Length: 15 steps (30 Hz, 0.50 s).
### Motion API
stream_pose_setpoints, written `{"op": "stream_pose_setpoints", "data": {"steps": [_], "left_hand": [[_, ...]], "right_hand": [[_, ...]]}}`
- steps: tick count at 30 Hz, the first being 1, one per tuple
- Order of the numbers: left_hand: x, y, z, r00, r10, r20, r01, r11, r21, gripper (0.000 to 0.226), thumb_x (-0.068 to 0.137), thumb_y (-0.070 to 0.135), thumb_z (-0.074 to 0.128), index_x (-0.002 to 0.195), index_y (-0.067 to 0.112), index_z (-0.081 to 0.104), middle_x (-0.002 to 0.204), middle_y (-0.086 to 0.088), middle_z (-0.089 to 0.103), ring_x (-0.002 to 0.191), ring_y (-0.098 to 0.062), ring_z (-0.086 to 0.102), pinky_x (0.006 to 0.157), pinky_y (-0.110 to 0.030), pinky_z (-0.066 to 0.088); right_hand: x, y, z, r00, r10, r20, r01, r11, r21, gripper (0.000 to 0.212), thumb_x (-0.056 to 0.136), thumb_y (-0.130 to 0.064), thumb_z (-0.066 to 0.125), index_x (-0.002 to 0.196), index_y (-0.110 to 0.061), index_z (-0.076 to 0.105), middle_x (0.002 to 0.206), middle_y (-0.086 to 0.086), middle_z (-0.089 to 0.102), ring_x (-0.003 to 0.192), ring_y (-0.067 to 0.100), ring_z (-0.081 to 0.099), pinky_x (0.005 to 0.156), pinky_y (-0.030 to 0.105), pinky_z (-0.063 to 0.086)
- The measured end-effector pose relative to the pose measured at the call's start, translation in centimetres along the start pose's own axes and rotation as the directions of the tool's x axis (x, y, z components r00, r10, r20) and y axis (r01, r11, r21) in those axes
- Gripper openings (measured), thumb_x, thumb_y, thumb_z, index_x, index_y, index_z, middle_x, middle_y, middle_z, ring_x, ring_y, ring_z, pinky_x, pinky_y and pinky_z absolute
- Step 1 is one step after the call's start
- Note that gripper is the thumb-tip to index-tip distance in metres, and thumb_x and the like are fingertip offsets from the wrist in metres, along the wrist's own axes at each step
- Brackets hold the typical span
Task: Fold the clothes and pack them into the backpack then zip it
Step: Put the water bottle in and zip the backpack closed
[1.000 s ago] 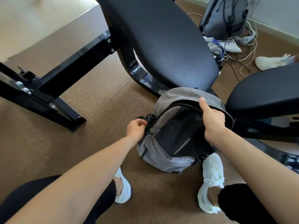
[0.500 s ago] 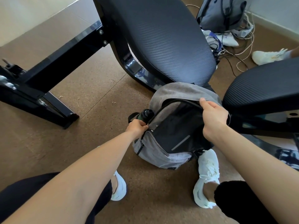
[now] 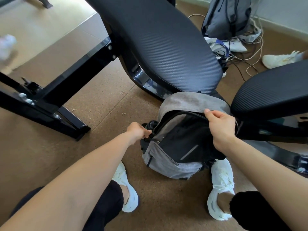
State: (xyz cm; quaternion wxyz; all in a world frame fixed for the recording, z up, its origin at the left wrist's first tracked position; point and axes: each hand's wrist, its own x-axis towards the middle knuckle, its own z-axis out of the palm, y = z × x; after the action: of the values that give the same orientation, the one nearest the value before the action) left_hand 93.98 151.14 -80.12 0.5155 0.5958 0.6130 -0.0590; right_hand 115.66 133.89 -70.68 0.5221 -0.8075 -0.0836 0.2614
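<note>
Left hand: fingers curled, grip pinched on something small at the left end of the backpack opening (likely the zip pull, too small to tell). Just beyond the knuckles, a dark bottle top pokes from the side pocket.

Right hand: grip closed on the upper rim of the opening, thumb on top, holding the edge of the grey flap up. The zip runs open in an arc between the two hands; interior dark, contents not discernible.

Backpack: grey with a black front panel and a pale diagonal stripe, standing upright on the brown floor between the person's two white shoes; right shoe touches its lower right corner, left shoe sits apart from it. Top of the pack tucks under the edge of a black textured pad.

Further out: second black pad at right, black metal frame at left. Far corner holds another grey bag, tangled cables, and a lone white shoe.
</note>
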Motion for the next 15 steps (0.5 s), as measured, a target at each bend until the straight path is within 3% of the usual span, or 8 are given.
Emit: {"op": "stream_pose_setpoints", "data": {"steps": [2,6,9,15], "left_hand": [[-1.2,1.5,-0.7,0.999,0.039,0.011,-0.038,0.999,-0.014,0.026,0.089,0.025,0.080,0.071,0.007,0.075,0.049,0.007,0.064,0.055,-0.013,0.053,0.061,-0.026,0.044],[-4.4,6.5,-2.2,0.986,0.170,-0.002,-0.168,0.971,-0.169,0.021,0.089,0.026,0.079,0.082,0.006,0.077,0.065,0.002,0.070,0.057,-0.009,0.052,0.049,-0.019,0.044],[-7.4,9.5,-3.4,0.956,0.294,0.006,-0.289,0.944,-0.161,0.023,0.091,0.026,0.077,0.075,0.010,0.076,0.067,0.002,0.071,0.051,-0.003,0.050,0.050,-0.016,0.044],[-9.2,8.1,-3.5,0.952,0.300,-0.061,-0.304,0.950,-0.076,0.031,0.094,0.034,0.072,0.086,0.004,0.078,0.065,0.006,0.066,0.058,-0.006,0.052,0.060,-0.022,0.042]], "right_hand": [[-0.1,0.0,-0.1,1.000,-0.031,-0.003,0.031,0.999,-0.019,0.038,0.097,-0.031,0.068,0.082,0.004,0.070,0.070,0.006,0.050,0.067,0.013,0.044,0.064,0.026,0.042],[-0.1,-0.1,0.1,0.997,-0.071,-0.011,0.070,0.996,-0.047,0.035,0.097,-0.032,0.067,0.069,-0.011,0.071,0.062,-0.004,0.056,0.066,0.011,0.049,0.072,0.032,0.047],[-0.2,-0.2,0.4,0.994,-0.109,-0.009,0.108,0.992,-0.070,0.036,0.097,-0.032,0.066,0.065,-0.017,0.069,0.055,-0.009,0.054,0.063,0.011,0.049,0.071,0.034,0.048],[-0.8,-0.7,0.6,0.969,-0.236,0.075,0.247,0.946,-0.210,0.044,0.099,-0.033,0.061,0.067,-0.004,0.066,0.056,0.001,0.052,0.057,0.014,0.046,0.062,0.034,0.043]]}}
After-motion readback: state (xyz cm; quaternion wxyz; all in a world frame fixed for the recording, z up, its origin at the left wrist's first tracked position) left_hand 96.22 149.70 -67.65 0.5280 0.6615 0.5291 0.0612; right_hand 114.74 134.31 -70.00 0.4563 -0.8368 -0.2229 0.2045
